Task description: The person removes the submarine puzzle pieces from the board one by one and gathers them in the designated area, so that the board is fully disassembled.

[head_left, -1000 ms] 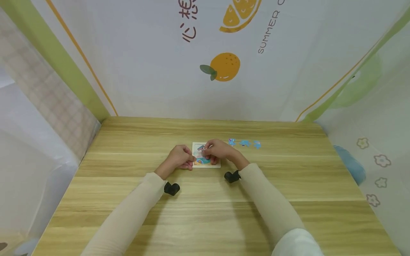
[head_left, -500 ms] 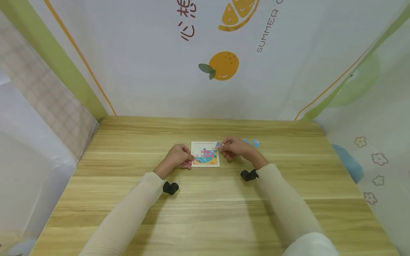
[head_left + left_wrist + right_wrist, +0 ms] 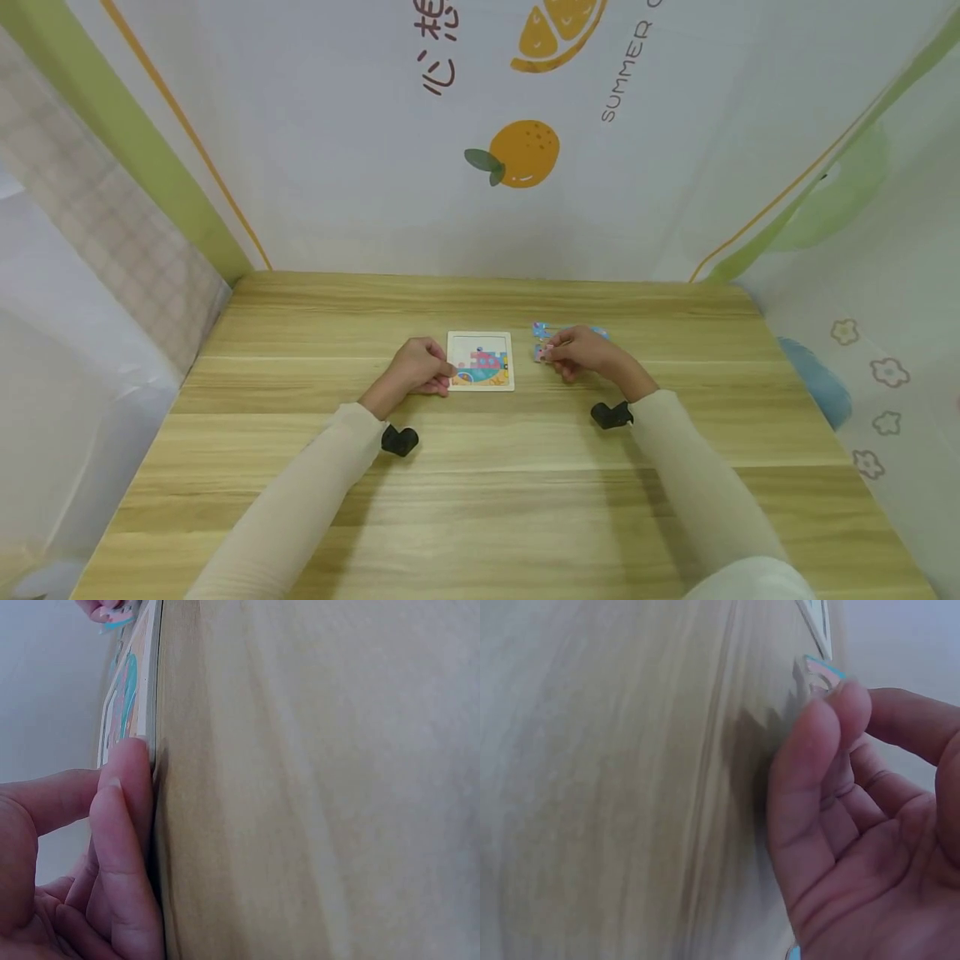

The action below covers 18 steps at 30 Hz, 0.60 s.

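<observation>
Two forearms in cream sleeves reach forward over the wooden table [image 3: 480, 500], each with a black camera mount at the wrist. Left hand [image 3: 420, 368] rests on the table, fingers loosely curled, fingertips pressing the left edge of the puzzle board [image 3: 481, 361]; the left wrist view shows a finger [image 3: 127, 787] flat against the board's rim. Right hand [image 3: 581, 352] sits well right of the board, fingers curled, thumb and fingertips pinching a small puzzle piece [image 3: 540, 353] just off the table; the right wrist view shows the piece [image 3: 817, 675] at the fingertips. Just beyond that hand lie more loose blue pieces [image 3: 542, 330], partly hidden by it. Farther back, the backdrop [image 3: 375, 167] carries an orange print, an orange slice, brown Chinese characters cut off at the top, and "SUMMER" in grey.
</observation>
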### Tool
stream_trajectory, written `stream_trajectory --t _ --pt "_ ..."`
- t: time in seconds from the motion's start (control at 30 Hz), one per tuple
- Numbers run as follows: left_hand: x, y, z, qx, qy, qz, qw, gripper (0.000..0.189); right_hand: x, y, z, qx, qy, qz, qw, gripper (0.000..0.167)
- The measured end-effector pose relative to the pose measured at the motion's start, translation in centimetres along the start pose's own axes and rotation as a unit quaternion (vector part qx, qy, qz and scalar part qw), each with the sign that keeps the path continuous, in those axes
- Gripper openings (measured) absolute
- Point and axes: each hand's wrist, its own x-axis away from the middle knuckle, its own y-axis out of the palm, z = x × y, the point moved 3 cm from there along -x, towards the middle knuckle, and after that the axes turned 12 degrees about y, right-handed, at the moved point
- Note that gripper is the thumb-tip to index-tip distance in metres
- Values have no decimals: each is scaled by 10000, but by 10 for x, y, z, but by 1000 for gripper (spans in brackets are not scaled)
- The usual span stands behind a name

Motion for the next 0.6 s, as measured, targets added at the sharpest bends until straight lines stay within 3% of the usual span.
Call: stream_trajectory --t 0.37,0.6 --pt "-1 0 -1 -41 104 9 9999 22 2 3 2 207 -89 578 9981 23" --pt "-1 1 -1 -23 98 33 9999 23 -1 3 4 70 -62 633 9980 30"
